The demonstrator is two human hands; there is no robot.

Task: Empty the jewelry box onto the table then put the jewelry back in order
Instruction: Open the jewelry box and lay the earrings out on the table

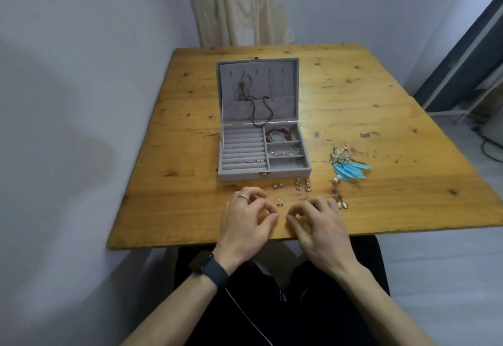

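We see the open grey velvet jewelry box (239,175) at the middle of the wooden worktop (381,100), its lid leaning back toward the far edge. A dark cord necklace (261,108) hangs from the lid's hooks and loops down over the hinge. In the base, a few small silver studs (255,161) sit in a near row of the ring rolls on the left. On the right, red beaded bracelets (277,134) fill the far compartment and thin silver hoops (284,152) lie in the middle one.

The other pieces lie on the worktop. A pair of blue feather earrings (351,168) is spread to the right of the box, with a white pearl bead (335,180) just below them. Just beside the box's front wall are two small round earrings (277,185) and two silver dangling earrings (302,185).

Both hands rest by the near edge. The left hand (245,220) wears a silver ring (243,196) and a black wristwatch (208,266). The right hand (321,226) lies beside gold drop earrings (340,202). A tiny pair of studs (280,203) stands between the hands, apart from both. In each grip the fingers curl, thumb tip close to forefinger. They may pinch something very small, but we cannot tell whether either grip holds anything.
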